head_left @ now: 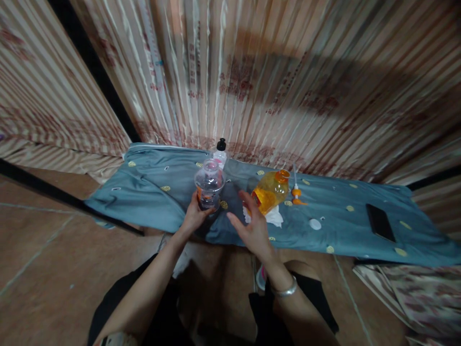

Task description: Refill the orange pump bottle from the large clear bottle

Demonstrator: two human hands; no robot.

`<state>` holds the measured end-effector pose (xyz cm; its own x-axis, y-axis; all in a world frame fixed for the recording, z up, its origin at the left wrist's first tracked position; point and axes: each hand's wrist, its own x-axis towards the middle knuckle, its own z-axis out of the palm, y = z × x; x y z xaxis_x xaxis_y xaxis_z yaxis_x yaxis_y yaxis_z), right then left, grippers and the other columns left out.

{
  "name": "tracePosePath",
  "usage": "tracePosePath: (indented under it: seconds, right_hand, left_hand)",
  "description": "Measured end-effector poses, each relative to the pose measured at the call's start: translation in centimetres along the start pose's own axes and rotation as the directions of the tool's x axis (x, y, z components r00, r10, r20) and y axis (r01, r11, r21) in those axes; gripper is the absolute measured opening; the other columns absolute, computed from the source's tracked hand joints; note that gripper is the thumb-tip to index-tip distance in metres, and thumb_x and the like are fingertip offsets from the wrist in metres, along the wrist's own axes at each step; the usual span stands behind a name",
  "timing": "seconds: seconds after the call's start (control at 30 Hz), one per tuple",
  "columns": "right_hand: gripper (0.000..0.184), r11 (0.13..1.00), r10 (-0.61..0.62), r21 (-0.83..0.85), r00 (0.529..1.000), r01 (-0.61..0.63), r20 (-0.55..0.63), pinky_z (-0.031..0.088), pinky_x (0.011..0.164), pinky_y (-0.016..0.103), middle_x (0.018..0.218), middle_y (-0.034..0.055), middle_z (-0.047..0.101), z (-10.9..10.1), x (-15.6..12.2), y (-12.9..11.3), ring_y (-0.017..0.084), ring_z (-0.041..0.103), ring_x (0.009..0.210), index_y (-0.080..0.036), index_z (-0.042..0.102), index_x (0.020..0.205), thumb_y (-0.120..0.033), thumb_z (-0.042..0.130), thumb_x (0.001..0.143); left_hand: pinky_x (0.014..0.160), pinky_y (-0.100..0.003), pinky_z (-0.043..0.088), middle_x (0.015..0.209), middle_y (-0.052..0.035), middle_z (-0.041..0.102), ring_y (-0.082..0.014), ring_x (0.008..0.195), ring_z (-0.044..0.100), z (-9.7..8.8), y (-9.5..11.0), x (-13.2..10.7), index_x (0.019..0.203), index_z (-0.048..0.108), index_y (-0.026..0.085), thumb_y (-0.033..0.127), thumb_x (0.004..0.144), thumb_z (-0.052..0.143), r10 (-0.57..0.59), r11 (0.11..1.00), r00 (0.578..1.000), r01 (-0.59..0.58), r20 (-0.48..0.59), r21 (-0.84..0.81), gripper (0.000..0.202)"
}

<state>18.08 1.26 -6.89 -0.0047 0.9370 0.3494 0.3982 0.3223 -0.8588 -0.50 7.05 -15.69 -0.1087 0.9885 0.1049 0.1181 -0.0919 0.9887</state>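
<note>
My left hand [197, 215] is wrapped round the lower side of a transparent plastic bottle [209, 185] with a wide body and an open neck. My right hand [254, 226] hovers with its fingers spread, near a yellow liquid-soap bottle [272, 191] whose orange neck has no top on it. A crumpled white tissue [275, 216] lies by that bottle's base. To its right an orange pump top [296, 193] with a pale tube rests on the cloth. Behind the transparent bottle is a smaller bottle with a black cap [221, 144], partly hidden.
A blue-green cloth with yellow patterns [151, 206] covers the long narrow surface. On its right side lie a round white cap [315, 224] and a black phone [381, 222]. A striped curtain [230, 86] hangs close behind. Dark metal poles [97, 72] frame the left.
</note>
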Motion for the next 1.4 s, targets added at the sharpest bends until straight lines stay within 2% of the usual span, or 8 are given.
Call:
tracePosePath:
  seconds: [0.13, 0.33, 0.57, 0.73, 0.87, 0.97, 1.13, 1.4]
  right_hand:
    - [0.049, 0.996, 0.017, -0.086, 0.996, -0.024, -0.084, 0.053, 0.109, 0.047, 0.136, 0.0106, 0.07, -5.1, -2.5, -0.3, 0.028, 0.068, 0.123, -0.025, 0.061, 0.136, -0.043, 0.069, 0.091]
    - [0.048, 0.983, 0.074, -0.151, 0.977, -0.105, -0.198, 0.054, 0.106, 0.05, 0.13, 0.0132, 0.072, -10.4, -4.5, 2.8, 0.028, 0.071, 0.114, -0.021, 0.063, 0.133, -0.048, 0.065, 0.093]
    - [0.05, 0.988, 0.091, -0.105, 0.971, -0.116, -0.219, 0.055, 0.104, 0.051, 0.127, 0.0154, 0.074, -11.9, -4.7, 5.5, 0.029, 0.071, 0.114, -0.019, 0.064, 0.13, -0.051, 0.065, 0.092]
    - [0.051, 0.986, 0.088, -0.122, 0.973, -0.117, -0.215, 0.055, 0.103, 0.053, 0.124, 0.0162, 0.075, -12.5, -3.9, 5.7, 0.03, 0.073, 0.111, -0.018, 0.065, 0.128, -0.053, 0.065, 0.091]
    - [0.053, 0.982, 0.072, -0.154, 0.974, -0.107, -0.216, 0.055, 0.102, 0.054, 0.121, 0.0163, 0.076, -13.6, -3.2, 6.4, 0.031, 0.073, 0.109, -0.018, 0.066, 0.127, -0.055, 0.065, 0.088]
    - [0.057, 0.974, 0.083, -0.189, 0.971, -0.126, -0.222, 0.055, 0.102, 0.056, 0.12, 0.0171, 0.075, -14.3, -2.6, 7.9, 0.033, 0.072, 0.111, -0.018, 0.065, 0.126, -0.058, 0.064, 0.086]
    - [0.061, 0.941, 0.111, -0.29, 0.967, -0.177, -0.231, 0.052, 0.105, 0.058, 0.133, 0.021, 0.069, -15.2, -1.2, 11.6, 0.036, 0.066, 0.125, -0.015, 0.058, 0.134, -0.049, 0.06, 0.084]
    - [0.065, 0.791, 0.131, -0.56, 0.962, -0.247, -0.239, 0.041, 0.118, 0.051, 0.147, 0.0262, 0.056, -16.8, 2.8, 15.0, 0.035, 0.052, 0.142, -0.006, 0.046, 0.144, -0.031, 0.058, 0.086]
  left_hand:
    - [0.096, -0.051, 0.058, 0.133, -0.0117, 0.065, -0.0278, 0.115, 0.067, -0.1, 0.0, 0.1, 0.132, 0.061, 0.018, 0.036, 0.096, 0.067, 0.011, 1.0, 0.999, -0.011, -0.03, 0.027, 0.041]
    - [0.097, -0.052, 0.057, 0.135, -0.0121, 0.063, -0.0284, 0.117, 0.066, -0.6, 0.4, 0.0, 0.133, 0.06, 0.018, 0.036, 0.096, 0.067, 0.039, 0.997, 0.997, -0.035, -0.069, 0.062, 0.042]
    - [0.094, -0.05, 0.059, 0.134, -0.012, 0.064, -0.0274, 0.114, 0.067, -0.9, 1.2, -0.6, 0.132, 0.061, 0.018, 0.037, 0.096, 0.067, 0.011, 0.994, 0.99, 0.004, -0.144, 0.105, 0.041]
    - [0.094, -0.05, 0.059, 0.134, -0.012, 0.064, -0.0273, 0.114, 0.067, -2.8, 1.3, -2.5, 0.132, 0.061, 0.018, 0.037, 0.096, 0.067, -0.064, 0.988, 0.966, 0.097, -0.249, 0.123, 0.041]
    - [0.093, -0.049, 0.06, 0.133, -0.0118, 0.064, -0.0268, 0.112, 0.068, -3.7, 1.6, -4.9, 0.131, 0.061, 0.018, 0.037, 0.097, 0.066, -0.126, 0.985, 0.981, 0.142, -0.15, 0.101, 0.04]
    - [0.092, -0.049, 0.06, 0.132, -0.0117, 0.065, -0.0265, 0.111, 0.068, -1.9, 1.8, -6.3, 0.131, 0.061, 0.018, 0.037, 0.097, 0.066, -0.139, 0.987, 0.99, 0.136, 0.032, 0.086, 0.039]
    - [0.092, -0.048, 0.06, 0.131, -0.0115, 0.065, -0.0261, 0.11, 0.068, 4.2, 2.3, -6.8, 0.13, 0.062, 0.018, 0.037, 0.097, 0.066, -0.069, 0.997, 0.953, 0.056, 0.295, 0.053, 0.038]
    - [0.103, -0.057, 0.053, 0.144, -0.0131, 0.058, -0.0316, 0.125, 0.061, 9.6, 2.1, -4.2, 0.138, 0.057, 0.02, 0.035, 0.094, 0.07, 0.104, 0.993, 0.974, -0.111, 0.2, 0.028, 0.048]
